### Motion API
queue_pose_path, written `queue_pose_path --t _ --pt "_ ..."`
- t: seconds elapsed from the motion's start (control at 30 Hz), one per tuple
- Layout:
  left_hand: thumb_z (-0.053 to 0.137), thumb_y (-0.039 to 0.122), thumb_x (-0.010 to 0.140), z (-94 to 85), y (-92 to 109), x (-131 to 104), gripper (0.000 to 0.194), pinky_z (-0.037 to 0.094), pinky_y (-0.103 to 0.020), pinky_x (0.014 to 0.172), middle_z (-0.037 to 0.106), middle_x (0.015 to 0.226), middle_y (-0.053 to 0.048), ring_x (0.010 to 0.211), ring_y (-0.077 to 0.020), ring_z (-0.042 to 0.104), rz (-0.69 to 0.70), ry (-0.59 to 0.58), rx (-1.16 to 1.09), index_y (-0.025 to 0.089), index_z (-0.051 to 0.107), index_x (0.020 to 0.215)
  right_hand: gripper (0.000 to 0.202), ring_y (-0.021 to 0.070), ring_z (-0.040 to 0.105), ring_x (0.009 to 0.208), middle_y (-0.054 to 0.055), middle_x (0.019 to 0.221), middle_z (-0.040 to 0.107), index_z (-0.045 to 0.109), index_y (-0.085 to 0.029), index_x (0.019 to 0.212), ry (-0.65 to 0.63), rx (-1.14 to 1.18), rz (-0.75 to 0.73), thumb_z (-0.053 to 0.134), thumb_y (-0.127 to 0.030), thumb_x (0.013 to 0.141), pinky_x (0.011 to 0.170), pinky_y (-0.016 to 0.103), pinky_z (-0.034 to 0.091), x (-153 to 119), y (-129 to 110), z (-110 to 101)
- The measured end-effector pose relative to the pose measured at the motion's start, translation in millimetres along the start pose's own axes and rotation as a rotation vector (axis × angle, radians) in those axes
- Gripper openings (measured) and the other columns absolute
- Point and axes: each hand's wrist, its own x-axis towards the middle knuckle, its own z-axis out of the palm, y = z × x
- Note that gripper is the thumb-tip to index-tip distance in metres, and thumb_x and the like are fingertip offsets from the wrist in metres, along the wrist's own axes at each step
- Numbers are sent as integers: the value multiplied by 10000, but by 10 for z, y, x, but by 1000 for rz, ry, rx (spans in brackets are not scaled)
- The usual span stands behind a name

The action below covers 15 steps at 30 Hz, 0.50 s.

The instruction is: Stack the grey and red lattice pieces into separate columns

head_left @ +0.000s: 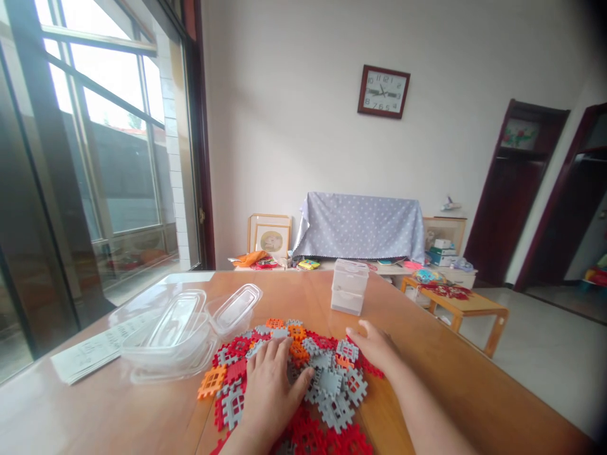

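A heap of flat plastic interlocking building pieces (pixel 328 381) in red, grey and orange lies spread on the wooden table. My left hand (pixel 271 385) rests palm down on the left part of the heap, fingers stretched forward and thumb out to the side; pieces beneath it are hidden. At the heap's right edge is my right hand (pixel 374 346), its fingers apart and turned inward beside a grey piece (pixel 348 349). No piece shows in its grasp. An orange window-shaped piece (pixel 212 382) lies left of my left hand.
Clear plastic containers with lids (pixel 171 335) stand on the table's left side, by a paper with handwriting (pixel 102 347). A translucent box (pixel 349 287) stands behind the heap. Beyond the table are a low cabinet with a cloth-covered object (pixel 363 227) and a small wooden table (pixel 474 304).
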Motion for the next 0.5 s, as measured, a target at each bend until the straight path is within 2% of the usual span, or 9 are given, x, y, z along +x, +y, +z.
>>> queue_pose_path --t 0.1,0.2,0.37,0.5 --pt "631 688 767 -7 15 -18 718 281 -521 1091 521 1445 -96 1345 -357 408 81 -77 -5 302 546 1366 677 351 557 1239 148 1297 655 656 -227 1244 -54 69 -29 701 -635 706 1023 433 403 -59 -28 105" --pt "682 685 717 12 21 -26 745 268 -537 1104 508 1462 -104 1360 -376 400 108 -111 8 317 564 1353 662 323 567 1235 143 1314 644 642 -206 1263 -81 245 -36 750 -512 685 1041 421 406 -73 -96 231" --pt "701 545 738 46 37 -27 655 290 -546 1098 529 1443 -90 1344 -366 427 106 -88 29 323 569 1341 666 254 683 1023 128 1199 693 551 -165 1358 -107 470 -6 677 -372 739 889 375 517 -49 -259 336" --pt "638 266 713 40 74 -30 631 306 -510 1096 544 1426 -66 1339 -331 438 106 -86 53 333 562 1336 621 226 699 971 116 1265 667 534 -191 1374 -142 640 -15 619 -320 772 752 320 555 -89 -427 292"
